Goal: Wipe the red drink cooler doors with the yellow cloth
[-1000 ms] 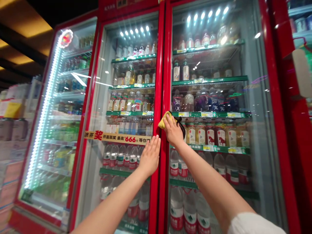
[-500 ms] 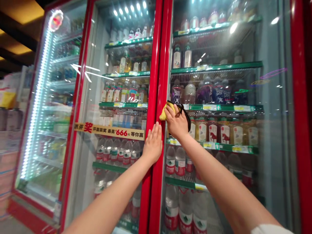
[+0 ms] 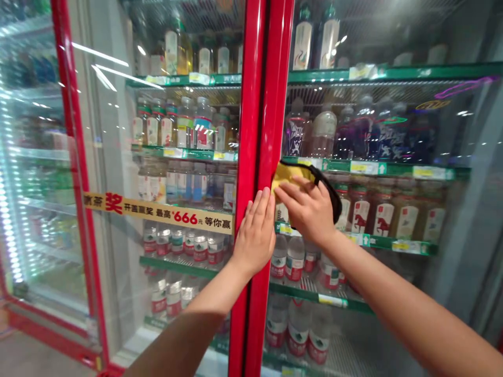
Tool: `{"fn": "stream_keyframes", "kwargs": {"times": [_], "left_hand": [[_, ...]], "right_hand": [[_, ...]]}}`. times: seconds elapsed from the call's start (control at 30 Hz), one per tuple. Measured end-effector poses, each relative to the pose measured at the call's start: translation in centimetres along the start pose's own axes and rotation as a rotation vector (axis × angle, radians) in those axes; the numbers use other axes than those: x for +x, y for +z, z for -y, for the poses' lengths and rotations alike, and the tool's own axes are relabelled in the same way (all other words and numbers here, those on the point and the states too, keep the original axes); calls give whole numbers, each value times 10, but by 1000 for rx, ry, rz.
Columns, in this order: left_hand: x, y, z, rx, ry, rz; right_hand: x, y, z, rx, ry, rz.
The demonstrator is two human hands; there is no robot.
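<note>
My left hand [image 3: 255, 234] lies flat on the red door frame [image 3: 277, 94] of a drinks fridge, its fingers stretched upward and close together. Just to the right, my right hand [image 3: 312, 210] presses a yellow cloth with a black edge [image 3: 290, 173] against the glass door, beside the frame. Part of the cloth is hidden under the fingers, and its dark border curves out past the knuckles. The fingertips of both hands are close to each other.
Behind the glass, green-edged shelves [image 3: 396, 73] hold bottled drinks, with water bottles [image 3: 294, 259] lower down. A gold banner with Chinese lettering [image 3: 157, 213] crosses the left door. Another lit fridge [image 3: 39, 209] stands at the far left.
The view has moved closer to the doors, so hands and bottles look larger. The cloth, bunched before, now lies more spread out, and my right hand is lower against the shelf behind.
</note>
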State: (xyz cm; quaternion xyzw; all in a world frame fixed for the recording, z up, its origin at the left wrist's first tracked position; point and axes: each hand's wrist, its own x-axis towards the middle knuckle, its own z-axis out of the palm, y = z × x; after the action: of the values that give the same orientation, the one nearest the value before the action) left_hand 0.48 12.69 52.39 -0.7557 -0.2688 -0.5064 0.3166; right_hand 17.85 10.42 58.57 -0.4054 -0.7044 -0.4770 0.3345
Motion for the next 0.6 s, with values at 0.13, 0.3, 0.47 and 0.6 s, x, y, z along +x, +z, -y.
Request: {"fn": "stream_keyframes", "kwargs": {"times": [0.13, 0.3, 0.47, 0.6], "left_hand": [[17, -14, 12, -15, 33, 67], [37, -31, 15, 53, 33, 151], [50, -49, 12, 106, -1, 245], [64, -74, 19, 89, 36, 309]], "right_hand": [[-16, -6, -2, 30, -214, 80], [1, -25, -26, -64, -135, 140], [-44, -34, -23, -80, 2, 161], [-36, -34, -9, 84, -246, 252]]}}
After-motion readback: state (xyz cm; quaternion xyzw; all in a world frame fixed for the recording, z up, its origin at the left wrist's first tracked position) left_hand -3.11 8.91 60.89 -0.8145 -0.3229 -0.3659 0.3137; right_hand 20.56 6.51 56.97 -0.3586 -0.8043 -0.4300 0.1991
